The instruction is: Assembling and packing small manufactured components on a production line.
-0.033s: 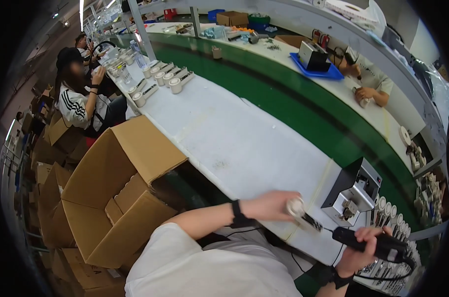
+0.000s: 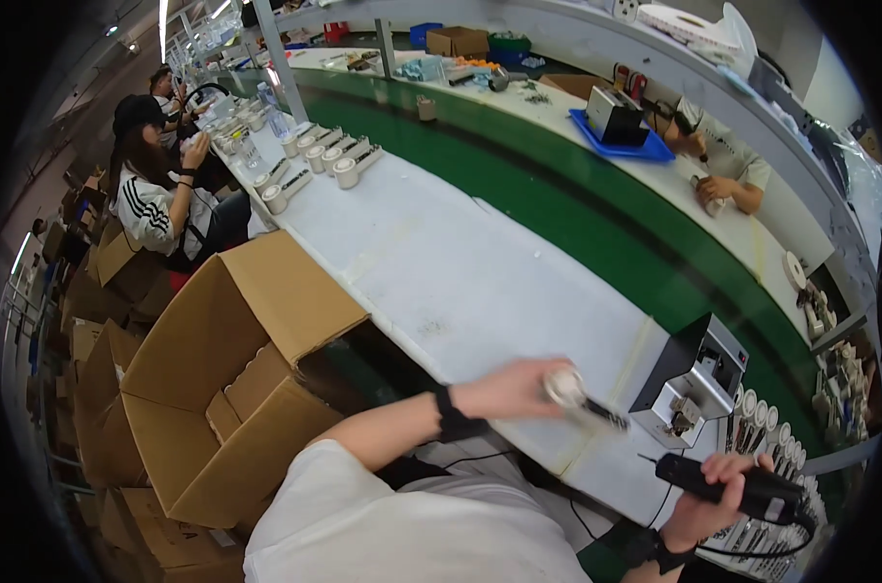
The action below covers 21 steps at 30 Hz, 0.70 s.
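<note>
My left hand [image 2: 515,385] is closed round a white, round-headed appliance part [image 2: 565,389] with a dark strip along its narrow arm, slightly blurred, held above the white worktable [image 2: 499,321]. In my right hand [image 2: 705,500] is a black corded electric screwdriver [image 2: 705,478], its thin bit pointing left toward the part. A gap separates the bit from the part's arm. Just beyond both hands stands a silver and black tabletop machine [image 2: 692,387].
Rows of similar white parts [image 2: 752,413] lie at the right; several more [image 2: 346,173] stand on the far left table. An open cardboard box [image 2: 184,428] is at my left. A green conveyor belt [image 2: 558,214] runs behind the table. Two people work at the left, another person [image 2: 732,175] across.
My left hand has drawn the white part leftward, away from the screwdriver bit. The right hand with the screwdriver has barely shifted.
</note>
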Tool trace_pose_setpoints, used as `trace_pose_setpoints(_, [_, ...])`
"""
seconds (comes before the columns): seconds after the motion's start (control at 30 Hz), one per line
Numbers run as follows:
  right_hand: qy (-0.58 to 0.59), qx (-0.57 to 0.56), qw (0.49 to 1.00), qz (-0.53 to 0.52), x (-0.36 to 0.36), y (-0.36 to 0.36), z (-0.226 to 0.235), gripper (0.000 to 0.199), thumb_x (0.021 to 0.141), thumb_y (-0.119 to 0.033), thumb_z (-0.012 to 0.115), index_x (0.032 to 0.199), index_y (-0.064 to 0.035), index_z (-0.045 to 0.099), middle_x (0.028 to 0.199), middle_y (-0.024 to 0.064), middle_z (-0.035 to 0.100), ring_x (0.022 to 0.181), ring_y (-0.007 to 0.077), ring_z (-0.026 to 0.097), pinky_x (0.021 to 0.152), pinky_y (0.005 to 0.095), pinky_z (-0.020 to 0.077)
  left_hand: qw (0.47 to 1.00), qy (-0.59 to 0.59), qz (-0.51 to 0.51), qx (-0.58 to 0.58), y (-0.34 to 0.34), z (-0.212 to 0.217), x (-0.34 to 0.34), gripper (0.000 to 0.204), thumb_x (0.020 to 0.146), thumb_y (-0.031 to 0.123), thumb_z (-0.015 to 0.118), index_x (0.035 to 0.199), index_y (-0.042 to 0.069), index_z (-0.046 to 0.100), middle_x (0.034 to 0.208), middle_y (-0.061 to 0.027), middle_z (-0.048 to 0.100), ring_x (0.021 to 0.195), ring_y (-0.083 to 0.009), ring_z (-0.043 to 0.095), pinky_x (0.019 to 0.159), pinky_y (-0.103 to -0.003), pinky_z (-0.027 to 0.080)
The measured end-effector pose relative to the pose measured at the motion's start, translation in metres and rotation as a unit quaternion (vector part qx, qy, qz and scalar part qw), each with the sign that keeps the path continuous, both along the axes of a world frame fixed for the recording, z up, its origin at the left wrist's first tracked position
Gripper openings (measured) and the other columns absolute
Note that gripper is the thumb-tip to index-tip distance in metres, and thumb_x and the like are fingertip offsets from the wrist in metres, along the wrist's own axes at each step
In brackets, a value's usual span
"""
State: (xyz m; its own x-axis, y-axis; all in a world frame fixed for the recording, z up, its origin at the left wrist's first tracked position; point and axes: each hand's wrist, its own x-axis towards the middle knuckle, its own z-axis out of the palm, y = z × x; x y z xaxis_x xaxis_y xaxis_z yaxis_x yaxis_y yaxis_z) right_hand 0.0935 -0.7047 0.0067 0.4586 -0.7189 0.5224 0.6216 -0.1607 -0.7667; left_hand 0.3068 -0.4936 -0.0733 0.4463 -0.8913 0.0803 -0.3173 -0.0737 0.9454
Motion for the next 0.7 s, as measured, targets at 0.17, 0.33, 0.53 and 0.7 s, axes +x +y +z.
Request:
trace_pose_setpoints(0.17, [0.006,0.042,0.997,-0.058,-0.009,0.007,0.005,0.043,0.085,-0.013,0.060,0.123,-0.0043,0.042,0.071,0.0039,0.046,0.060,0.0121,0.045,0.059,0.0281,0.0419,0.909,-0.041,0.390,-0.144,0.065,0.009,0.156,0.040,0.079,0.009,0.075,0.114,0.005,0.058,0.103,-0.0026,0.065,0.098,-0.0124,0.060,0.088,-0.029,0.049])
trace_pose_setpoints(0.33, [0.052,0.067,0.995,-0.048,0.012,0.011,-0.005,0.043,0.085,-0.013,0.060,0.123,-0.0042,0.042,0.072,0.0036,0.046,0.060,0.0119,0.045,0.060,0.0276,0.0422,0.708,-0.203,0.677,-0.015,0.170,-0.057,0.341,0.067,0.071,0.021,0.081,0.127,0.001,0.051,0.119,-0.0208,0.062,0.111,-0.0338,0.060,0.093,-0.041,0.049])
trace_pose_setpoints(0.53, [0.094,0.064,0.992,-0.059,0.013,-0.008,-0.018,0.039,0.091,-0.011,0.055,0.126,-0.0034,0.042,0.076,0.0022,0.045,0.064,0.0113,0.046,0.061,0.0269,0.0411,0.662,-0.242,0.695,0.141,0.218,-0.074,0.381,0.071,0.070,0.025,0.080,0.129,0.001,0.050,0.108,-0.0292,0.059,0.106,-0.0438,0.056,0.096,-0.044,0.047])
trace_pose_setpoints(0.7, [0.107,0.066,0.990,-0.060,0.020,-0.007,-0.021,0.040,0.089,-0.011,0.057,0.126,-0.0051,0.043,0.076,0.0025,0.046,0.064,0.0119,0.047,0.061,0.0278,0.0426,0.656,-0.249,0.701,0.132,0.216,-0.092,0.395,0.069,0.071,0.027,0.079,0.128,0.002,0.050,0.105,-0.0292,0.059,0.105,-0.0440,0.056,0.094,-0.046,0.047])
